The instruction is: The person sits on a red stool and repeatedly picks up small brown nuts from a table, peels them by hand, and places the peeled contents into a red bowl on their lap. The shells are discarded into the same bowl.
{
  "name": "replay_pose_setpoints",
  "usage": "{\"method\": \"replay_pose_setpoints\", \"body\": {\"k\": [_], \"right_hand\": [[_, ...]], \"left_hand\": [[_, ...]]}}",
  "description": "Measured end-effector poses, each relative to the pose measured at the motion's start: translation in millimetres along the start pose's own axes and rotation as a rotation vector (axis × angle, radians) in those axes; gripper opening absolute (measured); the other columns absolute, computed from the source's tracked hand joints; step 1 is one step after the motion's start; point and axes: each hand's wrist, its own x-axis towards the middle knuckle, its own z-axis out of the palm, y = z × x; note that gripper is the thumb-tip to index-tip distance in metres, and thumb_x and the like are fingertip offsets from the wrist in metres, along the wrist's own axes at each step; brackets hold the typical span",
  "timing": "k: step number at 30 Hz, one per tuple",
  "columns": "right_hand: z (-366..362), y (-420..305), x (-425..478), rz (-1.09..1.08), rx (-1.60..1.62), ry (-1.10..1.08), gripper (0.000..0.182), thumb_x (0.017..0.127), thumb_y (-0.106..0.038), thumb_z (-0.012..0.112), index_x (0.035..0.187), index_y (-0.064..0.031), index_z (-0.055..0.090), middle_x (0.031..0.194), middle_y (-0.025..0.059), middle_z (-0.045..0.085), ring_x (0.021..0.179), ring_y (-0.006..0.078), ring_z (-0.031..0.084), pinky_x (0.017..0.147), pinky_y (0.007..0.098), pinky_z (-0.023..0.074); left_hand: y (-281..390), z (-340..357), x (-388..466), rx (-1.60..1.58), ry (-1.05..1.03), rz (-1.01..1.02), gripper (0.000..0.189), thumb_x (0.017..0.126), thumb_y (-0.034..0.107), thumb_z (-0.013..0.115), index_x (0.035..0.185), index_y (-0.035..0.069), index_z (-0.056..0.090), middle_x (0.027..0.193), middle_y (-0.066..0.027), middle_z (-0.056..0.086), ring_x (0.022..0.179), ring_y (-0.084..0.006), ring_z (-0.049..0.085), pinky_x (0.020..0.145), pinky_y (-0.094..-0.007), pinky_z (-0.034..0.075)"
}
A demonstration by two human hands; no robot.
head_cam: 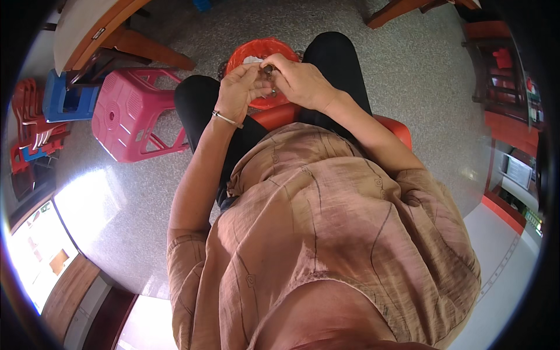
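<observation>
My left hand (238,87), with a bracelet at the wrist, and my right hand (302,81) meet over a red basin (238,52) between my knees. A small dark round object (268,68) sits at the fingertips of my right hand, pinched there; its kind is too small to tell. My left hand's curled fingers are close beside it, and whether they also grip it is unclear. Something small and shiny (274,92) shows just below the left fingers. White material (253,59) lies in the basin, which is partly hidden by both hands.
I sit on a red plastic seat (393,129). A pink plastic stool (127,111) stands by my left knee, with blue stools (70,98) and stacked red chairs (28,109) beyond. A wooden table (89,33) is at the upper left; wooden furniture legs (393,13) show at the upper right.
</observation>
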Motion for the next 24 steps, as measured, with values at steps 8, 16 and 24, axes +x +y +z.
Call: {"method": "replay_pose_setpoints", "body": {"k": [8,16,24], "right_hand": [[4.0,-0.9,-0.2,-0.064,-0.135,0.104,0.022,0.094,-0.018,0.049,0.115,-0.0096,0.047,0.087,0.0139,0.068,0.073,0.0311,0.067,0.058,0.0392,0.0529],[10.4,1.3,-1.1,-0.164,-0.147,0.199,0.023,0.093,-0.02,0.053,0.113,-0.0087,0.051,0.088,0.0124,0.068,0.073,0.029,0.068,0.057,0.0352,0.0541],[10.5,-5.2,-3.4,-0.196,-0.18,0.219,0.018,0.091,-0.019,0.058,0.105,-0.0084,0.058,0.086,0.0096,0.068,0.072,0.026,0.068,0.058,0.0329,0.0547]], "left_hand": [[4.0,6.8,-3.5,0.199,0.017,-0.078,0.02,0.097,0.02,0.055,0.099,0.001,0.06,0.088,-0.007,0.064,0.076,-0.0147,0.065,0.069,-0.0265,0.057],[6.7,6.2,-2.3,0.044,-0.058,-0.045,0.014,0.095,0.013,0.052,0.097,0.001,0.059,0.083,-0.0071,0.063,0.072,-0.014,0.063,0.065,-0.027,0.056],[6.3,0.2,-1.5,0.0,-0.085,-0.042,0.015,0.088,0.005,0.047,0.095,-0.003,0.058,0.084,-0.012,0.063,0.071,-0.0185,0.064,0.062,-0.0298,0.055]]}}
